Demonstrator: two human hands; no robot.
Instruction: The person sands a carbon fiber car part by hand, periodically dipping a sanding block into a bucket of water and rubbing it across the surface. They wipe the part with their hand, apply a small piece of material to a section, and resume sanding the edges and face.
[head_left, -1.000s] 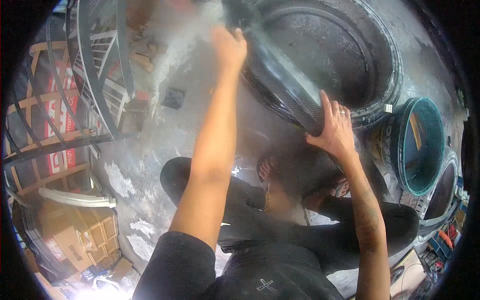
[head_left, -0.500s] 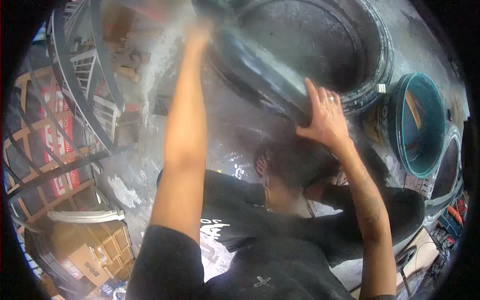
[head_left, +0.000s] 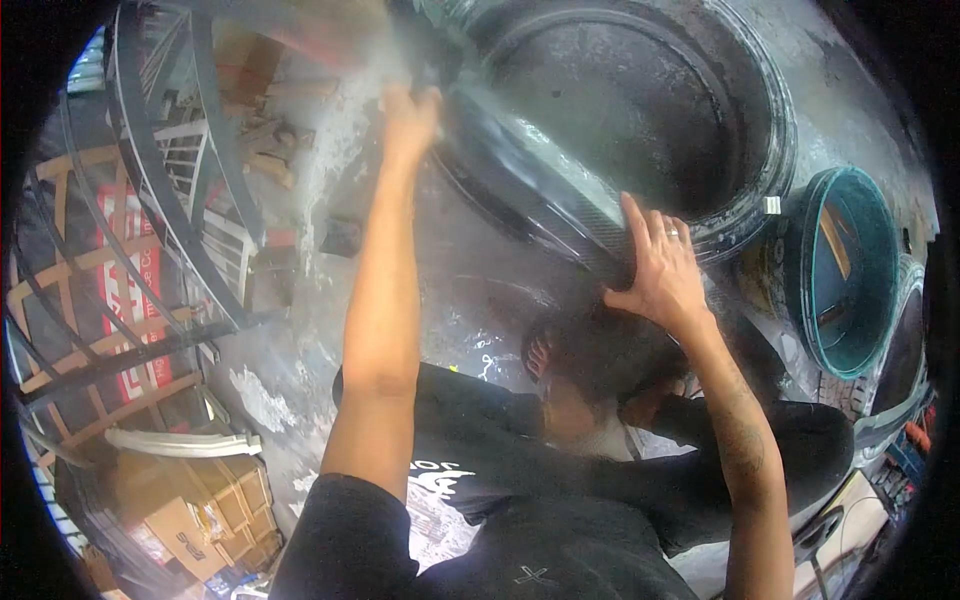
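A long dark glossy panel with a woven-looking surface (head_left: 540, 185) lies slantwise over the near rim of a large round black tub (head_left: 780, 110). At the panel's upper left end is my left hand (head_left: 410, 125), its fingers bent and partly blurred; what they hold, if anything, is hidden. My right hand (head_left: 663, 262), with a ring on one finger, rests on the lower right end of the panel, thumb apart from the fingers, gripping that end.
A teal round basin (head_left: 850, 365) stands at the right. On the left are curved dark frames (head_left: 150, 190), a white curved strip (head_left: 185, 443) and cardboard boxes (head_left: 185, 540). Wet grey floor (head_left: 300, 330) lies between. Bent legs and a foot (head_left: 538, 355) are below the panel.
The view has shifted, so the panel, tub and basin appear slightly lower and farther right. My left hand looks sharper and lower in view; my right hand stays on the panel's end.
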